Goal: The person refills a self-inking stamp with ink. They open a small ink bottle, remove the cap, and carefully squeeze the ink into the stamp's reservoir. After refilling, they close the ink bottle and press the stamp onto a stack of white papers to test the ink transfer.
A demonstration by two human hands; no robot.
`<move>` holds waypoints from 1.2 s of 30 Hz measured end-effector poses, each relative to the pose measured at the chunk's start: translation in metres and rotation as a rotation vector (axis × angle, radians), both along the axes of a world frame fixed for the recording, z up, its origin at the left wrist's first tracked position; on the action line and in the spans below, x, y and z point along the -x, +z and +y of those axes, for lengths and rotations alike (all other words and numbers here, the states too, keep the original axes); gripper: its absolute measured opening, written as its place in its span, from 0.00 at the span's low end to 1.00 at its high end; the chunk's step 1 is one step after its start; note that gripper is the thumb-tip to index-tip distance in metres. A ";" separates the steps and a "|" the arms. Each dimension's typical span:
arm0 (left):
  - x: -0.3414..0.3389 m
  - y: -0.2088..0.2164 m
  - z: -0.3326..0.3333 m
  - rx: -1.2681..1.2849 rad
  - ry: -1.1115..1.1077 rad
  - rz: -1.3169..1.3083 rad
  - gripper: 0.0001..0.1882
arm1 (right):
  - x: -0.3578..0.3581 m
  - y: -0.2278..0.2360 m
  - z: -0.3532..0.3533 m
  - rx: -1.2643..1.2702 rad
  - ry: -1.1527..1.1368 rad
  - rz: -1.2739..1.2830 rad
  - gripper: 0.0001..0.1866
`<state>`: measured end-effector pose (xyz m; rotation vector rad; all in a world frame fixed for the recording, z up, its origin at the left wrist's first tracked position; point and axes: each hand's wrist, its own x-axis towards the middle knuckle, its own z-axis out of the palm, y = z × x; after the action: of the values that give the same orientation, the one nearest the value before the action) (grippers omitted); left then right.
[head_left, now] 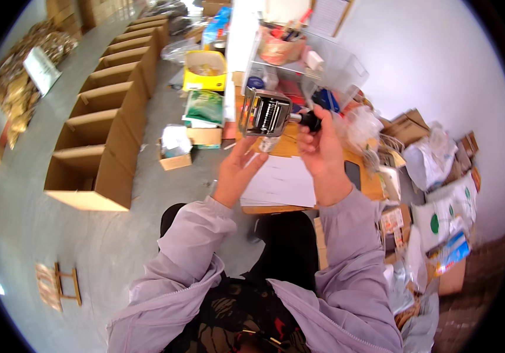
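My right hand (326,150) is closed around the black handle (310,120) of a metal hand stamp, lifted above the desk. The stamp's silver frame (266,113) is tilted sideways, with its ridged inner mechanism facing up. Close under the frame's near edge is my left hand (236,173), fingers and thumb apart; whether its fingertips touch the metal is hard to tell. A small clear object (269,143) shows just beyond my left thumb, too blurred to name. Beneath both hands, white paper sheets (279,185) lie on the wooden desk (256,209).
A dark phone-like slab (352,175) lies right of the papers. A clear shelf (282,65) holding a pink basket (282,48) stands at the back. Open cardboard boxes (102,159) form a row on the left floor. Bags (435,220) and cartons crowd the right.
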<state>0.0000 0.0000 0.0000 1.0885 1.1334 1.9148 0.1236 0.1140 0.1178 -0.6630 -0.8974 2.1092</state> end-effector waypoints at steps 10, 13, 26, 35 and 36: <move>0.027 0.018 -0.082 -0.087 0.190 -0.433 0.19 | 0.097 -0.085 -0.103 0.492 0.450 0.234 0.15; 0.047 0.009 -0.099 -0.051 0.314 -0.325 0.20 | 0.116 -0.098 -0.129 0.517 0.452 0.206 0.14; 0.120 -0.014 -0.162 -0.078 0.304 -0.478 0.18 | 0.171 -0.106 -0.197 0.255 0.648 0.040 0.14; 0.143 -0.025 -0.165 -0.152 0.384 -0.503 0.13 | 0.190 -0.120 -0.199 -0.006 0.665 -0.189 0.23; 0.144 -0.025 -0.165 -0.148 0.372 -0.530 0.13 | 0.190 -0.120 -0.197 -0.041 0.675 -0.211 0.25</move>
<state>-0.1437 -0.1648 -0.0249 0.3993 0.9406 2.4143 -0.0662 -0.0831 -0.0018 -0.6244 -1.4300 2.6257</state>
